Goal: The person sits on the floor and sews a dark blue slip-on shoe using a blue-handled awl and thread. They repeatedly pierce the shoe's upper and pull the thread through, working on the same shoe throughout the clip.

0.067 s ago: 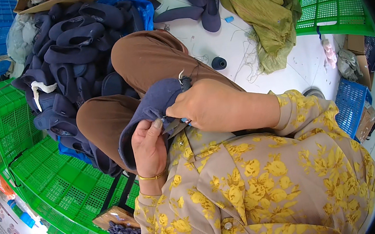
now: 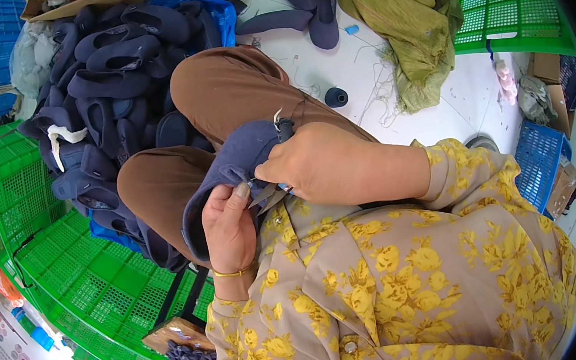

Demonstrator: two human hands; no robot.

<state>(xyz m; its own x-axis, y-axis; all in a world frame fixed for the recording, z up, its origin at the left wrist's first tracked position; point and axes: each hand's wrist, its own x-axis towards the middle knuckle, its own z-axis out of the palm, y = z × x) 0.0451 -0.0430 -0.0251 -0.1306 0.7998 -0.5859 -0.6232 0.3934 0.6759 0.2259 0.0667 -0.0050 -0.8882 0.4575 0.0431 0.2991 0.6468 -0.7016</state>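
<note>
A navy cloth shoe [image 2: 242,149] lies across my lap with a small bow [image 2: 233,174] of the same cloth on it. My left hand [image 2: 229,226] grips the shoe's edge, thumb pressed beside the bow. My right hand [image 2: 319,164] is closed, its fingertips pinching something thin and shiny at the bow, perhaps a needle. Scissors [image 2: 265,197] are tucked in that same hand, their blades pointing toward my left thumb. Above the right knuckles sticks out a dark wrapped piece [image 2: 284,130] with a pale strand; the fist hides how it connects.
A heap of navy shoes [image 2: 116,79] rises beyond my knees to the left, next to green crates [image 2: 84,262]. On the white floor are loose shoes [image 2: 323,18], a dark thread spool [image 2: 337,97] and an olive cloth [image 2: 405,13]. A blue crate [image 2: 540,164] stands right.
My right hand has tilted very slightly, and the scissor blades with it. The left hand and the shoe keep their place.
</note>
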